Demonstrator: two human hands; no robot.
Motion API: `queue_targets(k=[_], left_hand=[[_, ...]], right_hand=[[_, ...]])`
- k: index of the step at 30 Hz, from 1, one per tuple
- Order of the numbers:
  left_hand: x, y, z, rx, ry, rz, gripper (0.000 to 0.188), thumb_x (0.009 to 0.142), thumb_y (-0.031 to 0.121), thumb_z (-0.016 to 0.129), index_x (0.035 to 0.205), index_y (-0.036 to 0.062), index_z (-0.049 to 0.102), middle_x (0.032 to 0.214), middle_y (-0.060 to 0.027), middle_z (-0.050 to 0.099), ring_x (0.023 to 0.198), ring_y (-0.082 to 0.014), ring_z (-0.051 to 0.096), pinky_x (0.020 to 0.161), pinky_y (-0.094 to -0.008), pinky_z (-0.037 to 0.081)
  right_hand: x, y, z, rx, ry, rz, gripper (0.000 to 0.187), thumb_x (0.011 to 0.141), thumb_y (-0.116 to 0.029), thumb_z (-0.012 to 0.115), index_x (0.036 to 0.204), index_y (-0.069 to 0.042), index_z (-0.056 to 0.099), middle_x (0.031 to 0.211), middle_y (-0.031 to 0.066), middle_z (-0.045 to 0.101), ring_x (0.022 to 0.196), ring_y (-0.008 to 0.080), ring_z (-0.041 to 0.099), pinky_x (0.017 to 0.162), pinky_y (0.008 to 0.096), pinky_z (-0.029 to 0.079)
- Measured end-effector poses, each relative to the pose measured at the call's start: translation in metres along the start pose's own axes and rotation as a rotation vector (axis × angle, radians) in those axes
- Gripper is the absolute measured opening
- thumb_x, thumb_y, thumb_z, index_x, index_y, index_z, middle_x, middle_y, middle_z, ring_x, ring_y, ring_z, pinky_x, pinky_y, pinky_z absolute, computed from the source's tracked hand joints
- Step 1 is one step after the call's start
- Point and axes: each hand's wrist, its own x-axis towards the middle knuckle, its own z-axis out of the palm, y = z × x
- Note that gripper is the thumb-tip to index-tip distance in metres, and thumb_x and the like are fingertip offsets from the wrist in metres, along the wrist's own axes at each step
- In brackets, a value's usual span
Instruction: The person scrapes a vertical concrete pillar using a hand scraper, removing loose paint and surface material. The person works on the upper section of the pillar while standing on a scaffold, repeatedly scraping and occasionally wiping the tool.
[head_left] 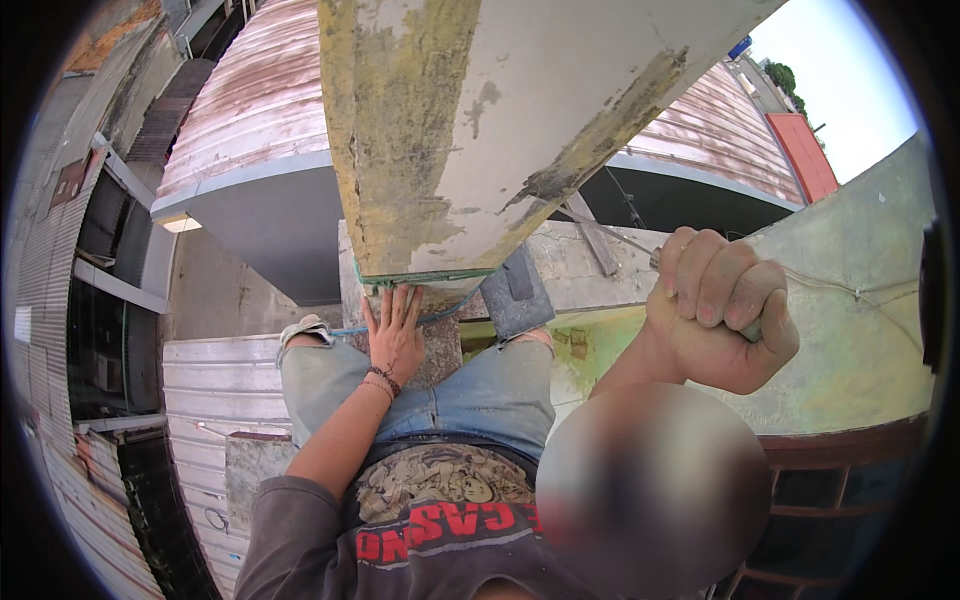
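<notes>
In front of me rises a square pillar (pixel 480 140) with grey, worn paint and yellowish and dark patches. My left hand (pixel 397 345) lies flat with its fingers stretched out, touching the pillar's base just under a green strip (pixel 430 277). Raised at the right, my right hand (pixel 715 310) is closed in a fist round the handle of a tool with a thin metal shaft (pixel 612 231). That shaft points toward the pillar's right side, by a dark scraped patch. Its handle is mostly covered by my fingers, and I cannot make out the tip clearly.
I straddle a narrow ledge. A dark grey flat piece (pixel 516 292) lies by my right knee. Rusty corrugated roofs (pixel 260 100) spread beyond the pillar, with lower roofing (pixel 215 385) at the left. A greenish wall (pixel 850 280) with a cable stands at the right.
</notes>
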Motion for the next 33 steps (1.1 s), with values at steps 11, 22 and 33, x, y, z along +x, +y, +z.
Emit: queue_targets(k=[11, 22, 33], left_hand=[[0.0, 0.0, 0.0, 0.002, 0.008, -0.001, 0.079, 0.078, 0.016, 0.058, 0.151, 0.0175, 0.029, 0.158, -0.0064, 0.02, 0.146, -0.0284, 0.015, 0.115, -0.0639, 0.004], [-0.002, -0.002, 0.003, 0.069, 0.017, 0.028, 0.082, 0.077, 0.019, 0.061, 0.151, 0.014, 0.027, 0.157, -0.0131, 0.021, 0.145, -0.0347, 0.018, 0.116, -0.0606, 0.004], [0.0, -0.001, -0.001, 0.079, -0.032, 0.025, 0.083, 0.078, 0.02, 0.062, 0.152, 0.0142, 0.025, 0.157, -0.0139, 0.019, 0.145, -0.0358, 0.016, 0.116, -0.06, 0.004]], right_hand=[[0.0, -0.003, -0.011, 0.079, 0.122, -0.02, 0.033, 0.093, -0.021, 0.028, 0.064, -0.009, 0.042, 0.056, 0.0061, 0.043, 0.048, 0.0178, 0.035, 0.049, 0.0346, 0.033], [-0.004, -0.002, -0.01, -0.037, 0.192, 0.044, 0.036, 0.092, -0.028, 0.033, 0.062, -0.013, 0.045, 0.053, 0.0012, 0.042, 0.047, 0.0128, 0.035, 0.049, 0.0309, 0.031], [-0.006, 0.008, -0.009, 0.12, 0.129, 0.015, 0.031, 0.089, -0.017, 0.029, 0.06, -0.01, 0.036, 0.055, 0.0064, 0.042, 0.049, 0.0173, 0.035, 0.049, 0.0343, 0.032]])
